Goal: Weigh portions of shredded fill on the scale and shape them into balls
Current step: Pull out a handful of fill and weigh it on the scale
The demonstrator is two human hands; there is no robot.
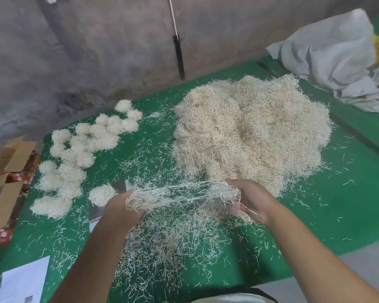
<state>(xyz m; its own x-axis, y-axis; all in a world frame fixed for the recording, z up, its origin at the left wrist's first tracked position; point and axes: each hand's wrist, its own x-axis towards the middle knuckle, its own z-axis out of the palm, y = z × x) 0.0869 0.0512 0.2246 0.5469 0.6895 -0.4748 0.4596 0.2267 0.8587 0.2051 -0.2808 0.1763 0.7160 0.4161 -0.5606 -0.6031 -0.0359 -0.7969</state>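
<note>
Loose shreds [173, 243] litter the green table [359, 204] nearest. Above them, left hand [120, 211] and right hand [253, 200] each clutch an end of a stretched strand bundle [182, 194], near the big pile [249, 132]. Finished balls [79, 154] lie left of the pile.

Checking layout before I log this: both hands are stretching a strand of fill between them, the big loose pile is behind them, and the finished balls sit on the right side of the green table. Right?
Not quite. The head view shows the finished balls on the left side of the green table, not the right. The rest holds: left hand and right hand stretch a strand of fill, with the big loose pile behind.
</note>
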